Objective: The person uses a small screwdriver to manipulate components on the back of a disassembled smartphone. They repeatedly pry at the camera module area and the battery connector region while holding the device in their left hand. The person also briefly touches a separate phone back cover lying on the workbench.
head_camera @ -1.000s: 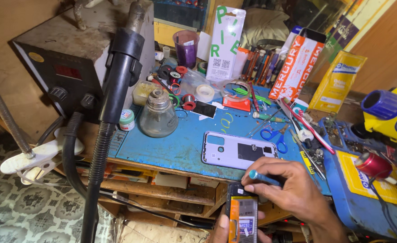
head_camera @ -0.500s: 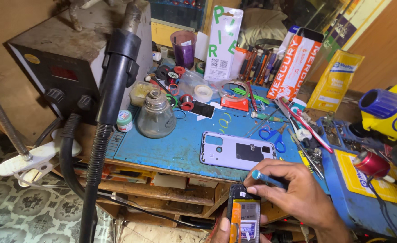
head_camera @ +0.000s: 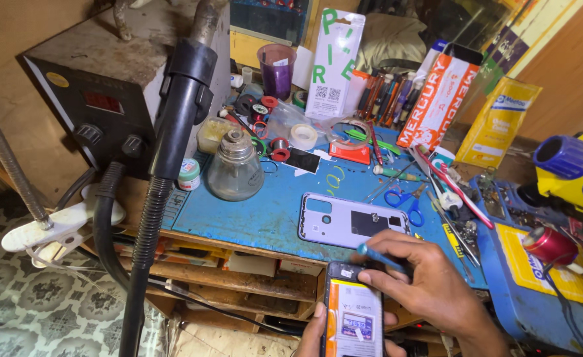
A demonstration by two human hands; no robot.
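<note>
Head view: at the bottom edge, the left hand (head_camera: pixel 318 334) cups a smartphone (head_camera: pixel 352 311) from below, fingers wrapped round its left side, the lit screen facing up. The right hand (head_camera: pixel 430 287) rests over the phone's top right corner, pinching a thin blue-handled tool (head_camera: pixel 380 256) whose tip points left, just above the phone's upper edge. Just beyond both hands, a pale phone back frame (head_camera: pixel 351 221) lies flat on the blue work mat (head_camera: pixel 265 211). Blue scissors (head_camera: pixel 407 198) lie just right of the frame. A glass bottle (head_camera: pixel 235 168) stands further left, near a hot-air station (head_camera: pixel 116 99).
</note>
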